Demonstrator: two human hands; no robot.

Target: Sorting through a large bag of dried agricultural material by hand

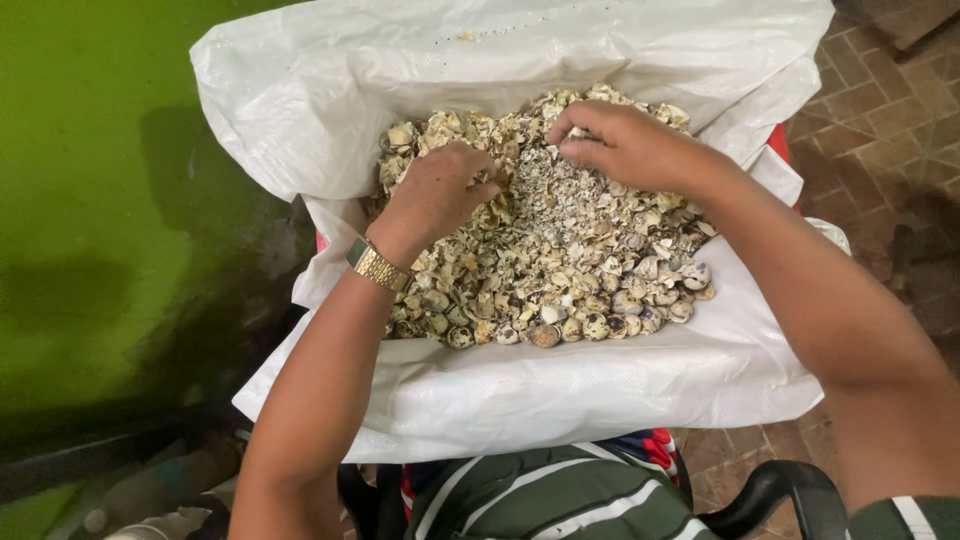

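A plain home yard or back-room work corner — not a shop or a kitchen.

A bright green painted wall (90,200), scuffed and darkened low down, meets a floor of worn reddish-brown brick pavers (880,110); a big white woven sack (560,390) lies open, heaped with broken speckled eggshells (560,270) — beside a dark chair arm (790,485).

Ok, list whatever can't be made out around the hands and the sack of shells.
Head view:
- Left hand: fingertips are buried in the broken eggshells, so its grip is hidden.
- Right hand: fingers curl under; what they pinch, if anything, is hidden.
- White sack: its folded rim hides how deep the shells go.
- Support under the sack: covered; only red edges peek out.
- Dark objects at the bottom left: blurred and cut off.
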